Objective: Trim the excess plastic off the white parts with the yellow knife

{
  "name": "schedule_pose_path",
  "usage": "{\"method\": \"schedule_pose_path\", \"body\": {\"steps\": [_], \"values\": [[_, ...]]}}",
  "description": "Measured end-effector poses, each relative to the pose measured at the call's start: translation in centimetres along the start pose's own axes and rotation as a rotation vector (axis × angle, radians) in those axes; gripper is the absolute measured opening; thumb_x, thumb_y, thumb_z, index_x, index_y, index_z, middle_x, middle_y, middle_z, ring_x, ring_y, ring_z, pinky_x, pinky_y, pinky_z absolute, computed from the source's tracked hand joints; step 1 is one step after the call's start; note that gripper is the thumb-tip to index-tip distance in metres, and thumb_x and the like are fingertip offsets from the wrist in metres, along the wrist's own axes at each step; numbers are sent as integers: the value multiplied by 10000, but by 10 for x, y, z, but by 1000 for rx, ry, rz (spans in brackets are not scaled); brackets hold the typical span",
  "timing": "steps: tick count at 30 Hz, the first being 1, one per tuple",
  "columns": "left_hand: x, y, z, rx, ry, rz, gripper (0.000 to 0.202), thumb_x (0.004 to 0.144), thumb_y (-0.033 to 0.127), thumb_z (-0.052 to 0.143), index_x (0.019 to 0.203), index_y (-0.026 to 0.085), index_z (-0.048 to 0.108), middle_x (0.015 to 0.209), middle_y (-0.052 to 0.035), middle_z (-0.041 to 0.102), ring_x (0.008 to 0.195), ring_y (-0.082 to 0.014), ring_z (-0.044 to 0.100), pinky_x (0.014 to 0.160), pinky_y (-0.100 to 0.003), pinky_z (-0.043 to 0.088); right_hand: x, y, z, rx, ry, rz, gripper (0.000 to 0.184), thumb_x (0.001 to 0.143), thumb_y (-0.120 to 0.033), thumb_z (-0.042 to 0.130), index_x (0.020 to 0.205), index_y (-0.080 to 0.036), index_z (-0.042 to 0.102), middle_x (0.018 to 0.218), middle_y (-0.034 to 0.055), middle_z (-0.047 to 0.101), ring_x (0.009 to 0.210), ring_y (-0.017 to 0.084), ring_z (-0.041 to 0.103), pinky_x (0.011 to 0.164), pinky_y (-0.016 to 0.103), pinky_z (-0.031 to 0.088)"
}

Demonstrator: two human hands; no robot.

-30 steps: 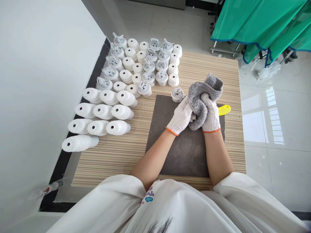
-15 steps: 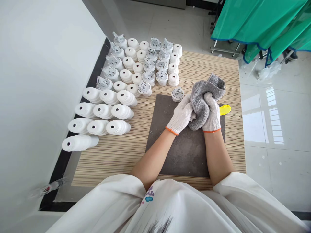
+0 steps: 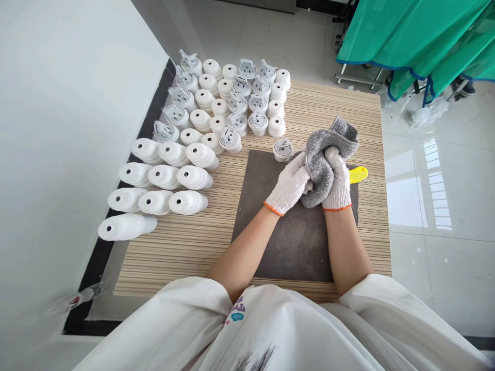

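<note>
Over the dark mat (image 3: 286,242), both my hands, in white knitted gloves with orange cuffs, grip a grey towel (image 3: 317,157). My left hand (image 3: 292,183) is closed on its left edge. My right hand (image 3: 337,180) presses into the bunched folds from the right, thumb on top. Whether something is wrapped inside the towel cannot be seen. Just beyond my left hand, a round white fitting (image 3: 283,149) with a grey slotted top stands at the mat's far edge. A yellow handle (image 3: 359,174) sticks out beside my right wrist, its other end hidden.
Rows of white fittings with clips on top (image 3: 237,122) and white domed caps (image 3: 200,120) fill the table's far left. Stacked white caps (image 3: 188,202) lie nearer, beside the wall (image 3: 69,129). Green curtains (image 3: 410,36) hang beyond the table (image 3: 332,103).
My left hand has shifted very slightly against the towel, its fingers turning a little. The towel, my right hand and the fittings look nearly unchanged.
</note>
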State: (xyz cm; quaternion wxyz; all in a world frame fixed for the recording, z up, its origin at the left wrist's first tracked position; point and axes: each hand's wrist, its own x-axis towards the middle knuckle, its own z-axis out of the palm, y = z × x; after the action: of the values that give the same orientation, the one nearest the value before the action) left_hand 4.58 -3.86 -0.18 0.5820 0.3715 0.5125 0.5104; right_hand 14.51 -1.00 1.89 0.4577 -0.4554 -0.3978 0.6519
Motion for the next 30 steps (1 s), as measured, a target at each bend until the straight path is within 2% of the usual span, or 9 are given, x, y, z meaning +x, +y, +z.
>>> {"method": "schedule_pose_path", "body": {"steps": [5, 10, 13, 17, 22, 27, 30], "values": [[-1, 0, 1, 13, -13, 19, 249, 944, 463, 582, 929, 217, 621, 619, 33, 558, 502, -94, 520, 497, -206, 433, 4, 1, -3, 13, 61, -53, 555, 676, -799, 720, 697, -287, 507, 589, 17, 604, 856, 302, 718, 654, 425, 631], [-1, 1, 1, -3, -23, 27, 244, 950, 451, 579, 898, 214, 606, 626, 30, 561, 499, -93, 512, 488, -207, 431, 3, -2, -2, -47, 83, 12, 549, 739, -796, 673, 726, -284, 475, 555, 7, 571, 814, 266, 707, 646, 386, 613], [-1, 3, 1, 12, -8, 25, 241, 951, 444, 578, 889, 212, 594, 630, 26, 571, 511, -102, 534, 489, -211, 445, 0, -3, 0, -62, 63, 27, 519, 775, -775, 636, 711, -283, 483, 539, 11, 563, 806, 265, 702, 627, 386, 607], [-2, 4, -1, 47, 25, -6, 226, 962, 433, 569, 915, 214, 596, 635, 21, 579, 520, -112, 557, 498, -222, 462, -3, -1, 1, -14, 5, -26, 492, 766, -749, 646, 694, -283, 505, 546, 18, 571, 810, 281, 702, 613, 412, 610], [-2, 4, -1, -30, -5, 1, 203, 971, 403, 579, 929, 204, 576, 613, 22, 558, 505, -101, 524, 489, -219, 436, 0, 1, 1, -5, -2, -40, 520, 745, -779, 641, 665, -282, 510, 561, 32, 579, 805, 294, 709, 602, 429, 615], [0, 1, 0, -58, 27, -4, 305, 975, 507, 556, 915, 209, 577, 572, 35, 504, 466, -91, 490, 473, -216, 420, 1, 3, 1, 47, -8, -30, 523, 704, -786, 682, 710, -291, 513, 606, 22, 597, 839, 293, 704, 597, 414, 621], [1, -1, 0, -62, 50, -4, 315, 959, 533, 571, 972, 219, 598, 575, 46, 504, 462, -90, 498, 465, -210, 413, 2, 4, -2, 69, 3, -52, 502, 709, -748, 722, 766, -282, 545, 636, 12, 600, 817, 276, 691, 604, 401, 614]]}}
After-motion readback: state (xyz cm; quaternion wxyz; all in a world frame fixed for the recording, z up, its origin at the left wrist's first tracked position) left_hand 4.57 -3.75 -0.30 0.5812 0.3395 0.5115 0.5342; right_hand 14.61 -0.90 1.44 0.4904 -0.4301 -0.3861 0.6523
